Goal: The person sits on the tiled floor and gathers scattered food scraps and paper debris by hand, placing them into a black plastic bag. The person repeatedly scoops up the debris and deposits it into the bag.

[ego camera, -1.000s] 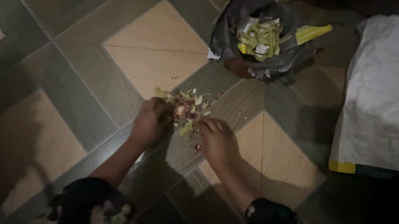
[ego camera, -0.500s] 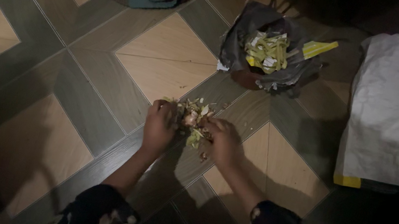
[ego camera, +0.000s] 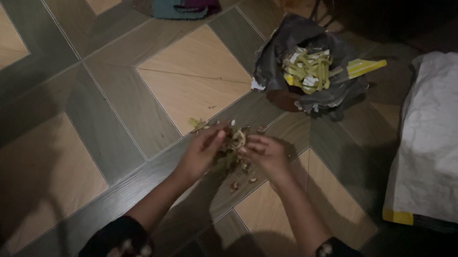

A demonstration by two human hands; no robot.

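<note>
Dim, soft footage; deep edge shadows

Up and to the right of the two cupped hands, a crumpled grey plastic bag (ego camera: 308, 74) sits open on the floor, stuffed with yellow and white paper wrappers (ego camera: 308, 68). A flat yellow package strip (ego camera: 367, 67) pokes out of its right edge. Further right, well apart from the hands, lies a large white sack (ego camera: 455, 136), creased, with a yellow corner patch at its lower left. No signs or screens show anywhere.
</note>
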